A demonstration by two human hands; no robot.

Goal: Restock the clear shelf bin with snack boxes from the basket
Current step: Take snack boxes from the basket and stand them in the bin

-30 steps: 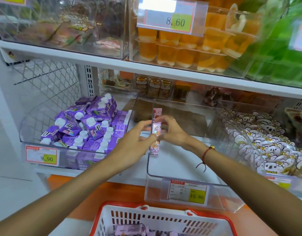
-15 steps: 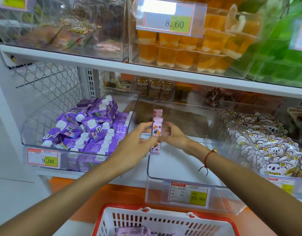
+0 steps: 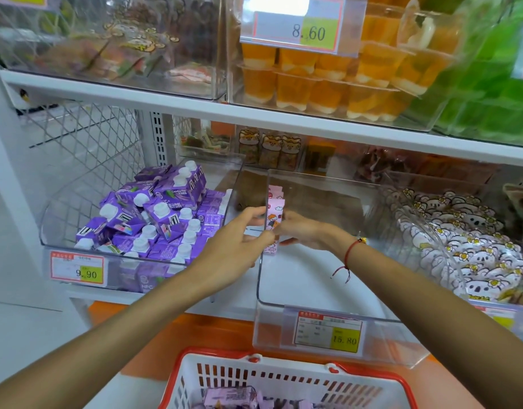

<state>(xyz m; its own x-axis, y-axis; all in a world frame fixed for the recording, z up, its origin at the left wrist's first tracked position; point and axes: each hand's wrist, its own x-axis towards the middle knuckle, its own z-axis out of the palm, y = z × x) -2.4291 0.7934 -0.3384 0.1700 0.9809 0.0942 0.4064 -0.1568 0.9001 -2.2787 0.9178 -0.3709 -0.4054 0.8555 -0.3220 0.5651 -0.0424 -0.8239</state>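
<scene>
Bin: we see the clear bin [image 3: 336, 308] on the middle shelf [image 3: 283, 116], its front wall carrying a price tag [image 3: 328, 332] reading 15.80.
Snack boxes: pink boxes [image 3: 275, 215] stand upright against the bin's left wall, near its back corner.
Left hand: our left hand [image 3: 235, 243] is outside that wall, fingers curled toward the boxes; whether they touch the wall we cannot tell.
Right hand: our right hand [image 3: 301, 231] is inside the bin, fingers curled loosely against the front box; a true pinch we cannot tell.
Basket: the red-rimmed white basket [image 3: 286, 379] sits below the shelf's front edge with purple packs inside.
Left neighbour: a bin of purple cartons [image 3: 154, 219], tagged 9.90.
</scene>
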